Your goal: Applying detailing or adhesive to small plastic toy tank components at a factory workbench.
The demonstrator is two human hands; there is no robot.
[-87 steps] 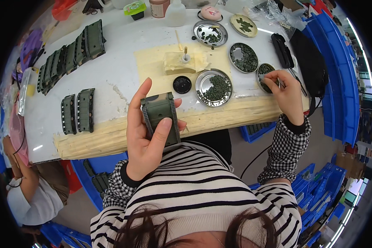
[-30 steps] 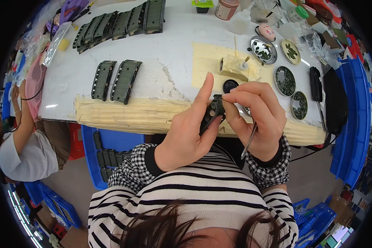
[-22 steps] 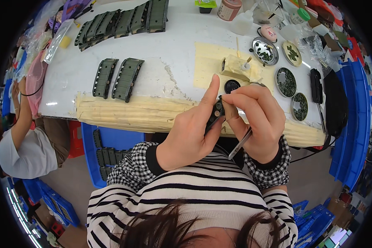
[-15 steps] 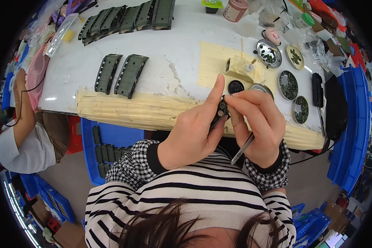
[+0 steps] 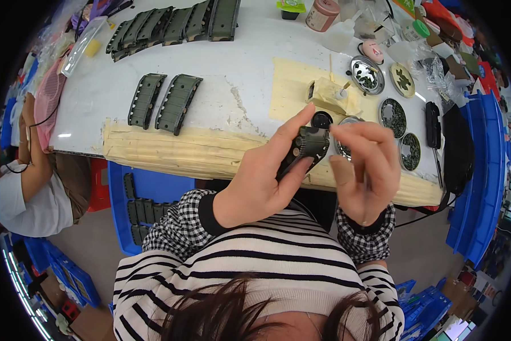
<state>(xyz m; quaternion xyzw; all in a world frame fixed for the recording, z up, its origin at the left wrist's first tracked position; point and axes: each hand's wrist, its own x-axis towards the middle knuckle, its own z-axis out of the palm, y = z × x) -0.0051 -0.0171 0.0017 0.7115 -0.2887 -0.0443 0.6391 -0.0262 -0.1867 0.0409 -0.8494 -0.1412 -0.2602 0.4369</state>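
My left hand [image 5: 258, 179] is closed around a dark green, ribbed model piece [image 5: 313, 142], thumb along its upper left side. Small round details show on the piece's left edge. Just to its right is my right hand [image 5: 375, 165], smeared by motion, its fingertips near the piece's right end but apparently apart from it. The tweezers [image 5: 367, 200] in that hand appear only as a blurred streak below the fingers. Beyond the piece stands a small round black pot [image 5: 322, 120]. Shallow round dishes of small dark green parts [image 5: 393, 117] lie to the right.
Two green curved pieces [image 5: 172, 105] lie left of centre, with a row of similar ones [image 5: 187, 24] behind. A tape-wrapped block [image 5: 335, 95] stands on yellow paper. Yellow tape [image 5: 176, 153] covers the table's front edge. A blue bin [image 5: 119, 210] sits below; another person [image 5: 36, 196] is at left.
My left hand has turned the green piece so its broad ribbed face shows. My right hand has pulled away from it to the right, and the tweezers have swung into a steeper angle.
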